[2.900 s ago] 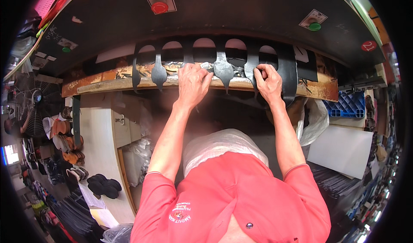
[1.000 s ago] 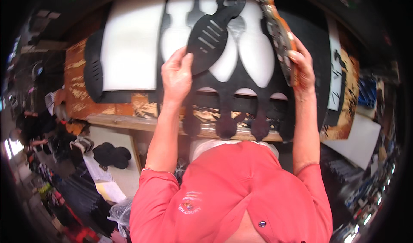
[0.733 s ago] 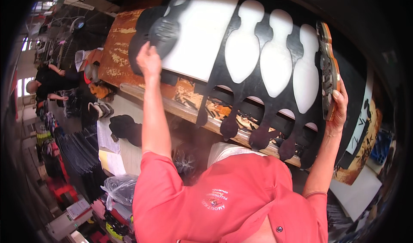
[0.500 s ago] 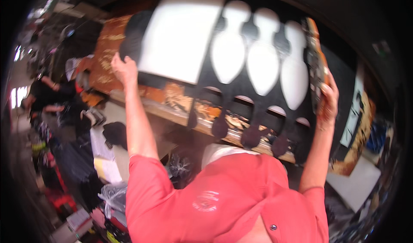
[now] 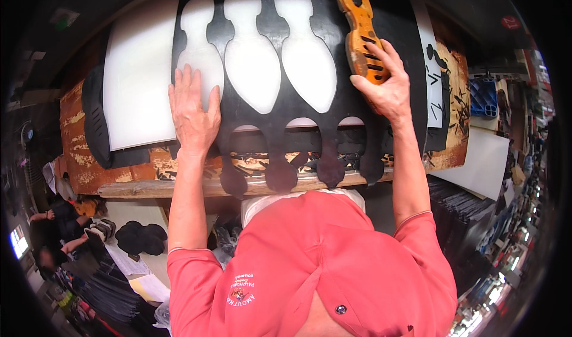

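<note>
A black sheet point(image 5: 326, 24) lies on the worktable, with a row of three sole-shaped cut-outs showing white through them; the middle cut-out point(image 5: 252, 69) is fully visible. My left hand point(image 5: 196, 119) rests flat over the lower part of the leftmost one, fingers stretched out. On the right, my right hand point(image 5: 390, 92) grips a sole-shaped orange cutting die point(image 5: 357, 30) with dark slots and a hole at its far end. The die sits over uncut black sheet, right of the cut-outs. Its underside is hidden.
A white board point(image 5: 143, 69) lies left of the cut-outs, with black material beneath its edge. Dark scraps litter the worn wooden tabletop point(image 5: 456, 110) on the right. A wooden rail point(image 5: 143, 188) runs along the near edge. Another person point(image 5: 56, 227) is at the far left.
My view has swung right and steadied. My left hand has moved from the board's left edge onto the leftmost cut-out. The die has gone from upright on edge to lying flatter, still in my right hand.
</note>
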